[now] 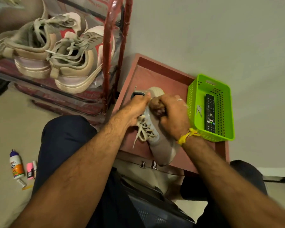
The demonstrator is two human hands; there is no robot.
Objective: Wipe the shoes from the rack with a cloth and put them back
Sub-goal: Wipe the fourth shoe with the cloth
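Observation:
A grey lace-up shoe (161, 142) lies on a low reddish table (155, 63), toe towards me. My left hand (136, 109) grips it at the heel collar, thumb over the opening. My right hand (174, 117), with a yellow thread at the wrist, is curled round a small bunched brownish cloth (157, 106) pressed to the shoe's side. The shoe rack (109, 46), red-framed with a clear cover, stands at the upper left. Two beige sneakers (39, 51) (77, 63) sit on its top shelf, heels towards me.
A green plastic basket (194, 96) holding a black remote (210, 112) stands on the table right beside my right hand. A small white bottle (16, 165) and a pink item (30, 171) lie on the floor at the left. My knees flank the table.

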